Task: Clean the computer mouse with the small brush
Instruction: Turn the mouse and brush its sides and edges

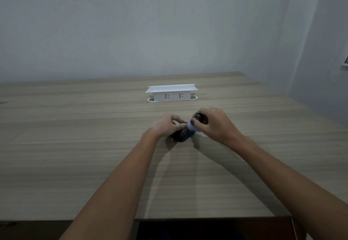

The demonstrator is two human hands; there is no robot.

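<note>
A black computer mouse point(181, 135) rests on the wooden desk point(94, 145) near its middle. My left hand point(166, 125) grips the mouse from its left and far side, covering its front part. My right hand point(214, 124) is closed around a small brush with a dark handle point(199, 117). The brush's pale bristles point(192, 127) press on the top right of the mouse. Most of the handle is hidden inside my fist.
A white pop-up socket box point(172, 93) with two outlets stands behind the hands, close to the desk's far edge. A grey wall rises behind the desk. The desk's near edge runs across the bottom of the view, with a dark gap below it.
</note>
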